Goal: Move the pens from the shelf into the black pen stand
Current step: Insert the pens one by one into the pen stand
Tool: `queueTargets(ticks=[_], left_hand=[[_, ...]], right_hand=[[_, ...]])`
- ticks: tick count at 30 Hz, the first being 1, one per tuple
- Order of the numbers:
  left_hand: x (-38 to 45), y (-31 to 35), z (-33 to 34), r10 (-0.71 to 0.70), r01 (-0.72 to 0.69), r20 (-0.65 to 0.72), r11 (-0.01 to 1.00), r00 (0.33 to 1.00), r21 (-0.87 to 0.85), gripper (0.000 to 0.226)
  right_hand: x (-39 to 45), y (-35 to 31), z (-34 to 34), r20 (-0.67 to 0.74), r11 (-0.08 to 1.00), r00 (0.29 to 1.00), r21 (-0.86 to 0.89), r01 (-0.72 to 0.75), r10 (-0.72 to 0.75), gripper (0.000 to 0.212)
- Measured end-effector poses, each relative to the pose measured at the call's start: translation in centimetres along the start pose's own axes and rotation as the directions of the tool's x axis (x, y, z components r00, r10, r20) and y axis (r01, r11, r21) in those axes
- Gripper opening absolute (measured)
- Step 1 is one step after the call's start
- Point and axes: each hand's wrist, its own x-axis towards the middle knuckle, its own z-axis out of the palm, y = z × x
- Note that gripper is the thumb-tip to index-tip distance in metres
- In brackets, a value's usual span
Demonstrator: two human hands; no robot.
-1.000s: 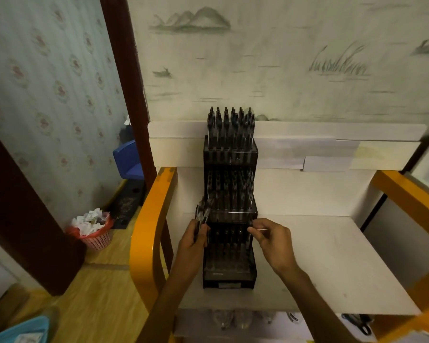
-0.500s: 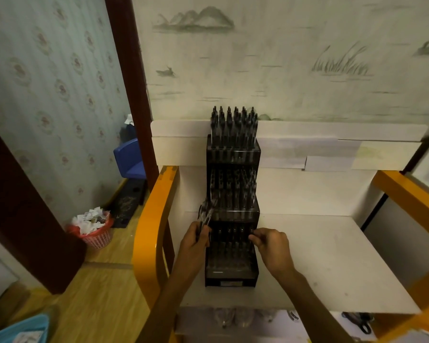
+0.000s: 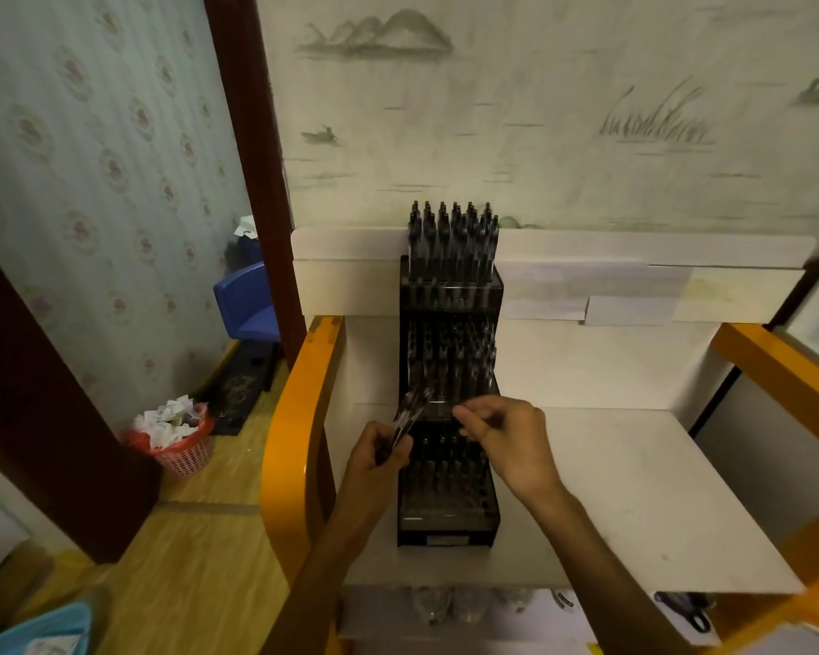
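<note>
A tiered black pen stand is seen standing on the white shelf, its back against the shelf's rear wall. 3 tiers can be made out. The top tier is packed with upright dark pens, and the middle tier also appears well filled, though single pens there cannot be counted. In the lowest tier a few dark pen tops are visible toward the back, while the front rows look largely unfilled; the dim light makes this hard to confirm.

A small bundle of pens is gripped by the left hand, fingers curled round the lower ends, with the tips fanning up and to the right just beside the stand's left edge. The right hand is held over the boundary between the middle and lowest tiers, its thumb and forefinger pinched together. Whether a pen is caught in that pinch cannot be told; nothing clear is seen between the fingertips.

No loose pens are seen lying on the bare white surface, so the remaining supply appears to be what is held in the left hand. The task is judged to be well past halfway: 2 tiers are done, and what is left is the seating of the held pens 1 at a time into the lowest tier. Dark items on the lower level under the shelf are too blurred to identify.
</note>
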Motion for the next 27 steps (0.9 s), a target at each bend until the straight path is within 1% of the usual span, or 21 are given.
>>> queueTargets(ticks=[1,4,9,13,16,18,20,21,24,27], left_hand=[[0.0,0.0,0.0,0.003,-0.003,0.01,1.0,1.0,0.001,0.011],[0.0,-0.1,0.1,0.018,-0.018,0.02,1.0,1.0,-0.003,0.012],[0.0,-0.3,-0.1,0.022,-0.022,0.043,1.0,0.999,0.004,0.015],[0.3,-0.6,-0.5,0.015,-0.016,0.048,1.0,0.999,0.025,0.007],[0.7,-0.7,-0.8,0.028,-0.03,0.035,0.997,0.999,0.068,0.016],[0.8,-0.7,-1.2,0.061,-0.061,0.004,0.996,0.998,0.069,0.02],[0.9,-0.7,-1.8,0.084,-0.082,-0.019,0.993,0.996,0.08,0.02],[0.9,-0.7,-2.1,0.089,-0.086,-0.027,0.991,0.996,0.102,0.02],[1.1,-1.0,-2.7,0.107,-0.095,-0.059,0.979,0.992,0.183,0.018],[1.5,-1.2,-3.2,0.118,-0.106,-0.059,0.979,0.991,0.173,0.016]], right_hand=[[-0.1,-0.9,0.2,0.028,0.996,1.0,0.093,-0.015,0.013,0.001],[-0.1,-2.2,0.9,0.099,0.959,0.994,0.274,-0.075,0.05,0.007],[0.1,-2.2,2.1,0.138,0.93,0.984,0.336,-0.151,0.109,0.017],[0.2,-2.1,2.7,0.162,0.874,0.972,0.429,-0.226,0.172,0.022],[0.4,-2.0,2.8,0.125,0.845,0.973,0.484,-0.229,0.192,0.022],[0.5,-1.9,2.5,0.088,0.835,0.977,0.507,-0.213,0.196,0.022],[0.5,-1.8,2.1,0.057,0.863,0.984,0.474,-0.176,0.17,0.02],[0.5,-1.7,2.0,0.047,0.892,0.989,0.428,-0.148,0.142,0.018],[0.1,-1.3,2.4,0.057,0.974,0.997,0.218,-0.063,0.051,0.018],[-0.4,-0.7,3.2,0.074,0.999,0.997,0.044,-0.02,0.017,0.023]])
